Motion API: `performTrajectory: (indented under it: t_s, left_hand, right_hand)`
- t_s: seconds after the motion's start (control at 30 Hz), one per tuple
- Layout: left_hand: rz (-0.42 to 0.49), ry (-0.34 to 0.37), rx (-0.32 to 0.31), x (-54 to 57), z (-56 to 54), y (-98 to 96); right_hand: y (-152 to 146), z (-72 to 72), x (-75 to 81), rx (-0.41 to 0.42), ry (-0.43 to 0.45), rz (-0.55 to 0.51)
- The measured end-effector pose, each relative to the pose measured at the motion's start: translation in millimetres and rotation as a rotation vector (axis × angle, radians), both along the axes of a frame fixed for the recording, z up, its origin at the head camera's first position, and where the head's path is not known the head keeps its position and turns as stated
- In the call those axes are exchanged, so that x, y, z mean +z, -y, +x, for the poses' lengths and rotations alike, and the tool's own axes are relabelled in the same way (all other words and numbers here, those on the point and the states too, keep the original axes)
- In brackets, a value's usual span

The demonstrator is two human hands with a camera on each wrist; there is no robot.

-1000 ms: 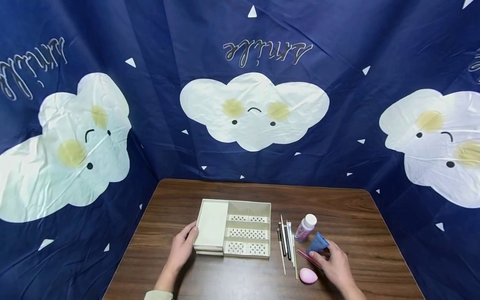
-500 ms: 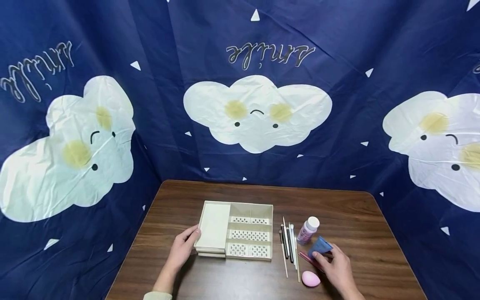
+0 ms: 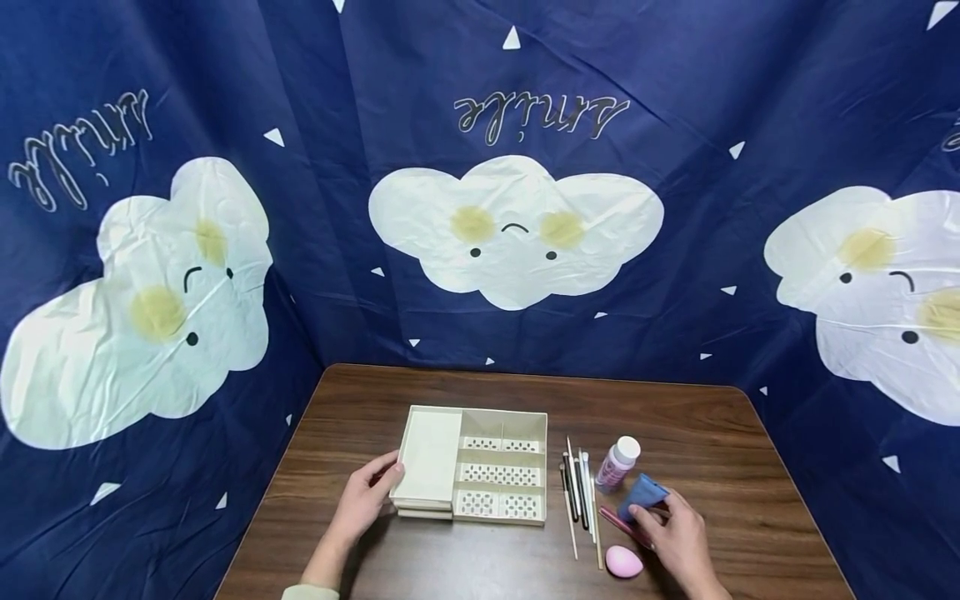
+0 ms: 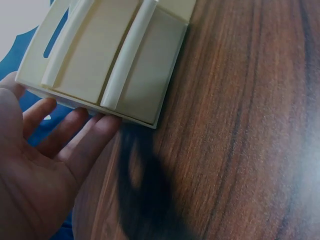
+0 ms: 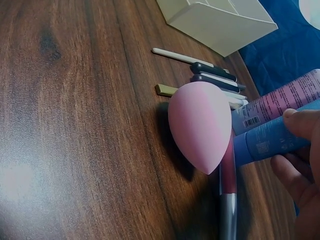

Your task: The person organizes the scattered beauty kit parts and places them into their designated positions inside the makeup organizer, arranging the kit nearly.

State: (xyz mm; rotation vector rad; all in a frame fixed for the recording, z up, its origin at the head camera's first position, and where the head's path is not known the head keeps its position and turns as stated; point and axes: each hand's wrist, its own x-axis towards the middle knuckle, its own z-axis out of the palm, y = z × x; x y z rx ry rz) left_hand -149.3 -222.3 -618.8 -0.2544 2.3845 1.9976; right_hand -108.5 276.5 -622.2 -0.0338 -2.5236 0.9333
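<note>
You have a brown wood-grain table [image 3: 465, 562] before you, bearing a cream divided box [image 3: 427, 454]. Right of the box, slim brushes [image 3: 582, 508] lie near an upright bottle [image 3: 617, 464], a dark pink stick [image 3: 617, 521] and a pink egg-shaped sponge [image 3: 624, 562].

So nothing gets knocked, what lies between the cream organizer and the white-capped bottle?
A cluster of slim sticks lies there, seen in the head view.
</note>
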Motion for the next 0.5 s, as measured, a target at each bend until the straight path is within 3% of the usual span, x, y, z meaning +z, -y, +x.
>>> performTrajectory:
  t_s: [0.33,0.4,0.5]
  left_hand:
    - [-0.135,-0.070,-0.025,32.2,9.9,-7.5]
    - [-0.121,-0.061,-0.024,30.2,9.9,-8.0]
    - [-0.064,-0.029,-0.008,14.1,5.2,-5.3]
  right_hand:
    - [-1.8,-0.3,6.1,-0.001,-0.016,-0.013]
    - [-1.9,-0.6,8.3,-0.005,-0.028,-0.010]
    - [-1.4,-1.5,13.3,-0.002,-0.048,-0.005]
